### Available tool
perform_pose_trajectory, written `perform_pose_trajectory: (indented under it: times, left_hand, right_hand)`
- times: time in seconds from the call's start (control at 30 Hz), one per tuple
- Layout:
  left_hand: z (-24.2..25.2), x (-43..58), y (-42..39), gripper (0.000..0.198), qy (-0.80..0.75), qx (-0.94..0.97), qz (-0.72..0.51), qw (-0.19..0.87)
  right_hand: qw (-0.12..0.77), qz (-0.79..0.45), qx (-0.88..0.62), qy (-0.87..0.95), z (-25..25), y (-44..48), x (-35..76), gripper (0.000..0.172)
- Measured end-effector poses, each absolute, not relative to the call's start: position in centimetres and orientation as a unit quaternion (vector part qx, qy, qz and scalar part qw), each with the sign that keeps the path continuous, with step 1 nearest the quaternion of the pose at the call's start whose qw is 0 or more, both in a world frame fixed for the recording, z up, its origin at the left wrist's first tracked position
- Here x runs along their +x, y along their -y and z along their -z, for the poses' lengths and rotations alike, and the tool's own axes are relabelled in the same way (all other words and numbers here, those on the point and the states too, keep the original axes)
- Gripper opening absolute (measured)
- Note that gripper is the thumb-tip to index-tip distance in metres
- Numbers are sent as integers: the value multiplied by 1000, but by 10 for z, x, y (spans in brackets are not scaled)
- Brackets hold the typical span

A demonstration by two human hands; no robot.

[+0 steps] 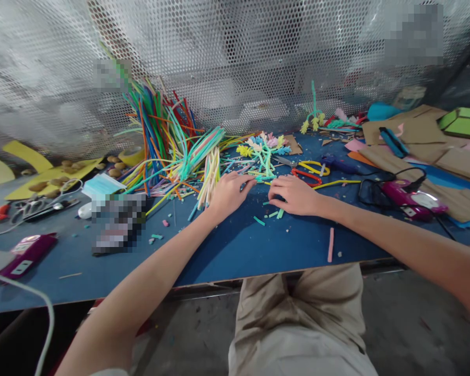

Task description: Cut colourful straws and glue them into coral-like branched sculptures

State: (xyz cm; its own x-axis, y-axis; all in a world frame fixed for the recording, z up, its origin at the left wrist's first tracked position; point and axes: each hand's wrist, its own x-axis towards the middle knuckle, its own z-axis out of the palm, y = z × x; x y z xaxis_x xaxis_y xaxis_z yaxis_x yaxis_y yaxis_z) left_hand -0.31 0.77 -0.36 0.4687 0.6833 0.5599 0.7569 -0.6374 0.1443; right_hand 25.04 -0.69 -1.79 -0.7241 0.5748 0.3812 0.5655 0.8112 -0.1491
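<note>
My left hand (232,190) is closed, thumb and fingertips pinching near one end of a yellow pipe cleaner (340,183). Facing it, my right hand (293,195) has curled fingers around the same strand, which runs out past it to the right. Its middle is partly hidden by my fingers. Just behind my hands lies a bunch of bent pipe-cleaner sprigs (264,156) with green stems and yellow, pink and blue tips. Scissors (313,169) with red and yellow handles rest behind my right hand. Short green offcuts (276,213) lie in front.
A large heap of coloured pipe cleaners (156,136) stands at the back left against a perforated metal screen (258,62). A purple power strip (415,201) with a black cord is at right, near brown cardboard (407,130). A blue face mask (102,185) lies left.
</note>
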Motion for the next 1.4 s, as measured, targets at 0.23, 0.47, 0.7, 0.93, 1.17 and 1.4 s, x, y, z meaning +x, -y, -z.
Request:
perform_pose_trajectory:
  times: [0.23,0.47,0.7,0.93,1.17,1.4]
  left_hand:
    - [4,-3,-8,26,421,-857,288,69]
    - [2,-3,-7,24,428,-855,284,69]
    - [4,-3,-8,27,434,-851,289,65]
    - [3,-3,-7,27,429,-855,284,61]
    - [3,-5,-8,27,409,-866,282,64]
    - [4,-4,-8,30,390,-880,257,88]
  right_hand:
    - [238,-29,-327,914,13,4,253,20]
    - [241,-45,-244,938,14,1,258,23]
    - [224,-24,-158,961,6,7,261,26]
    - [168,-71,-130,975,4,13,257,21]
    - [291,-85,-214,929,-1,8,263,23]
    - [368,-39,-269,889,-3,3,269,18]
